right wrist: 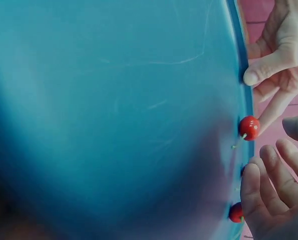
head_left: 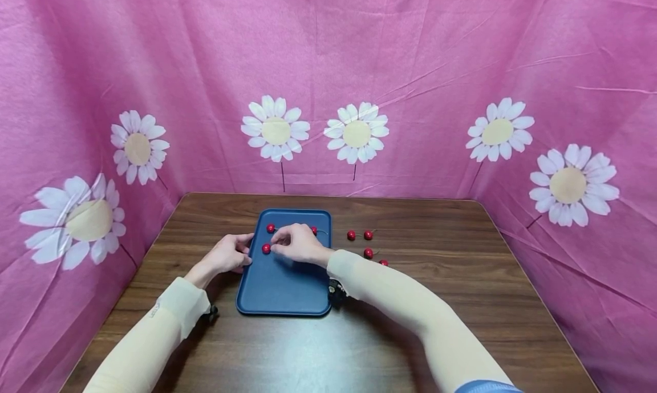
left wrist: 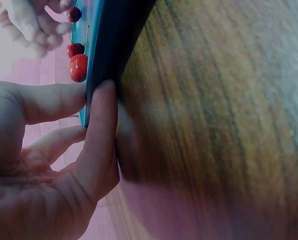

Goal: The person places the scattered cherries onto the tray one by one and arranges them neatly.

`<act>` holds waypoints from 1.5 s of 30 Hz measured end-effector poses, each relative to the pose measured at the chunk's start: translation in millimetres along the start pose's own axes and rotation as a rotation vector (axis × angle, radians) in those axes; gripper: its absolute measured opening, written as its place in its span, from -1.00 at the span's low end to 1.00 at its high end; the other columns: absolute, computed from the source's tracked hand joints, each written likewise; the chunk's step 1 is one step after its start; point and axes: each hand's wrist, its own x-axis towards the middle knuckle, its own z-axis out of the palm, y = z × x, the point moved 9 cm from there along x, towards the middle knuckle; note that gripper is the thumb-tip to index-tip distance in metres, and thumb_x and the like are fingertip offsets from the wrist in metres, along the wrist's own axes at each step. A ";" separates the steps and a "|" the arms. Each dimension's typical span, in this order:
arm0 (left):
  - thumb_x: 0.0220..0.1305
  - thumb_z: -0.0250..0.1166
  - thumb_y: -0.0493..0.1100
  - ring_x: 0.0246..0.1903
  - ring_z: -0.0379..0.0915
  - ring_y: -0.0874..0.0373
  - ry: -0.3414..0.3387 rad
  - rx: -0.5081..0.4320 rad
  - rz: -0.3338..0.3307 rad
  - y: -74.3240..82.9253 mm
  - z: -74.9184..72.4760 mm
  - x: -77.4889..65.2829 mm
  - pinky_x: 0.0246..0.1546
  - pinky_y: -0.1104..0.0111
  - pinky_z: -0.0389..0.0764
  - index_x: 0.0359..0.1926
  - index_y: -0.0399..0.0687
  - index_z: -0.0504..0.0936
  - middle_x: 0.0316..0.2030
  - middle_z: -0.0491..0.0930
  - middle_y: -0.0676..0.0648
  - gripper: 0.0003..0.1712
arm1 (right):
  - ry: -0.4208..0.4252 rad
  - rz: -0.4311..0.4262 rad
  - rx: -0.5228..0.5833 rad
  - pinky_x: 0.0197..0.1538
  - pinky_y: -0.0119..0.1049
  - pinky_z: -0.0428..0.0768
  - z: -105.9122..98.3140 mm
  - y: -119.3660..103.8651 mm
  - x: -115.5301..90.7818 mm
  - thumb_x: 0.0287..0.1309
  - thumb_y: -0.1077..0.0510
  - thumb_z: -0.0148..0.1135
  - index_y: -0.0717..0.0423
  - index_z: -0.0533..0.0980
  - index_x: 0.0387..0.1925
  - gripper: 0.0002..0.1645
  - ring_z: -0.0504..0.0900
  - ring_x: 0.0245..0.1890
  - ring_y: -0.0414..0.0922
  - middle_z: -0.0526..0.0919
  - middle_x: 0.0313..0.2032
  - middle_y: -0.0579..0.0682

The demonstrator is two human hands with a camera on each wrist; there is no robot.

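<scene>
A dark blue tray [head_left: 284, 293] lies on the wooden table, and my left hand [head_left: 228, 255] grips its left rim. In the left wrist view the thumb and fingers [left wrist: 102, 135] of that hand meet the rim from both sides. Over the tray's upper half is my right hand [head_left: 300, 244], its fingers loosely bent and apart, holding nothing. Just left of its fingertips sits a red cherry [head_left: 266, 248], seen with its short stem in the right wrist view. Two more cherries, one at the upper left [head_left: 270, 228] and one behind the right hand [head_left: 313, 230], rest on the tray.
Several cherries lie on the table right of the tray, among them a left one [head_left: 351, 235] and a nearer one [head_left: 368, 253]; the right sleeve [head_left: 390, 284] partly covers the nearest. A pink curtain [head_left: 318, 51] with printed daisies surrounds the table [head_left: 441, 244].
</scene>
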 end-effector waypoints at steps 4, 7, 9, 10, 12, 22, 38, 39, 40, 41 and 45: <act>0.43 0.38 -0.46 -0.16 0.66 0.03 0.006 -0.005 -0.007 -0.8 -0.5 -0.3 -0.10 0.10 0.95 0.74 -0.24 0.27 -0.03 0.60 -0.28 -0.07 | -0.019 -0.020 0.023 0.01 -0.38 0.78 -11.9 -1.9 -11.5 0.44 0.03 0.52 0.02 0.84 0.03 -0.76 0.77 -0.17 -0.28 0.91 -0.10 -0.08; 0.43 0.38 -0.46 -0.14 0.66 0.02 0.011 -0.007 -0.009 -0.9 -1.1 -1.0 -0.09 0.10 0.95 0.74 -0.22 0.27 -0.02 0.59 -0.29 -0.07 | -0.012 -0.035 0.000 0.08 -0.29 0.80 -22.5 0.8 -19.3 0.44 0.03 0.52 0.07 0.83 0.06 -0.71 0.80 -0.07 -0.21 0.91 -0.04 -0.07; 0.43 0.39 -0.46 -0.13 0.66 0.02 0.014 -0.005 -0.008 -1.0 -1.5 -1.8 -0.09 0.09 0.95 0.74 -0.21 0.27 -0.01 0.58 -0.30 -0.07 | -0.003 -0.039 -0.012 0.15 -0.20 0.82 -30.0 4.9 -24.7 0.45 0.02 0.52 0.07 0.83 0.09 -0.69 0.81 0.00 -0.17 0.91 0.00 -0.07; 0.43 0.38 -0.46 -0.13 0.67 0.02 0.013 -0.003 -0.007 -1.3 -1.5 -2.0 -0.09 0.09 0.95 0.74 -0.21 0.27 0.00 0.58 -0.30 -0.07 | 0.001 -0.040 -0.014 0.19 -0.14 0.82 -33.9 7.1 -27.3 0.45 0.02 0.52 0.08 0.82 0.10 -0.68 0.82 0.03 -0.13 0.91 0.01 -0.06; 0.43 0.39 -0.46 -0.13 0.66 0.02 0.011 -0.005 -0.007 -1.6 -1.3 -2.5 -0.08 0.08 0.95 0.75 -0.20 0.27 0.00 0.57 -0.30 -0.07 | 0.008 -0.037 -0.017 0.24 -0.04 0.83 -41.9 12.1 -32.7 0.45 0.03 0.52 0.09 0.82 0.11 -0.67 0.82 0.07 -0.08 0.91 0.03 -0.04; 0.42 0.39 -0.45 -0.15 0.65 0.03 0.007 -0.002 -0.004 -0.6 -1.3 -2.6 -0.10 0.10 0.94 0.75 -0.22 0.26 -0.02 0.57 -0.28 -0.06 | 0.059 -0.041 -0.007 0.07 -0.23 0.85 -96.8 30.8 -56.5 0.45 0.05 0.52 0.13 0.81 0.13 -0.66 0.81 -0.01 -0.11 0.91 0.03 0.02; 0.42 0.39 -0.44 -0.18 0.65 0.04 -0.003 0.003 0.005 -0.1 1.2 -1.4 -0.09 0.09 0.95 0.75 -0.23 0.25 -0.05 0.59 -0.26 -0.05 | 0.215 -0.020 -0.077 -0.13 -0.33 0.79 -172.8 69.3 -122.6 0.39 0.19 0.53 0.07 0.82 0.02 -0.78 0.80 -0.22 -0.24 0.92 -0.13 -0.01; 0.42 0.39 -0.44 -0.19 0.65 0.04 -0.005 0.003 0.007 -0.2 1.5 -1.3 -0.08 0.09 0.95 0.75 -0.23 0.25 -0.05 0.59 -0.26 -0.05 | 0.222 -0.019 -0.076 -0.14 -0.33 0.79 -174.9 72.5 -127.5 0.38 0.20 0.54 0.09 0.82 0.01 -0.79 0.80 -0.25 -0.26 0.92 -0.14 0.01; 0.43 0.39 -0.44 -0.20 0.64 0.05 -0.006 0.003 0.006 -0.3 1.6 -1.3 -0.08 0.08 0.95 0.75 -0.23 0.24 -0.05 0.59 -0.26 -0.05 | 0.228 -0.013 -0.074 -0.14 -0.34 0.79 -176.9 75.9 -132.3 0.38 0.20 0.54 0.09 0.83 0.00 -0.79 0.80 -0.25 -0.27 0.92 -0.15 0.00; 0.43 0.39 -0.44 -0.20 0.64 0.05 -0.008 0.003 0.007 -0.2 1.8 -1.2 -0.08 0.08 0.95 0.75 -0.23 0.24 -0.06 0.59 -0.26 -0.05 | 0.233 -0.006 -0.072 -0.14 -0.35 0.79 -178.7 79.4 -137.0 0.38 0.20 0.54 0.10 0.83 0.00 -0.80 0.80 -0.25 -0.27 0.92 -0.15 0.01; 0.43 0.39 -0.45 -0.20 0.65 0.05 -0.006 0.002 0.014 0.9 0.9 -1.3 -0.08 0.07 0.95 0.75 -0.25 0.24 -0.07 0.59 -0.26 -0.05 | 0.244 0.044 -0.059 -0.15 -0.40 0.78 -183.0 95.0 -155.3 0.39 0.21 0.53 0.14 0.82 0.01 -0.78 0.81 -0.27 -0.26 0.92 -0.15 0.02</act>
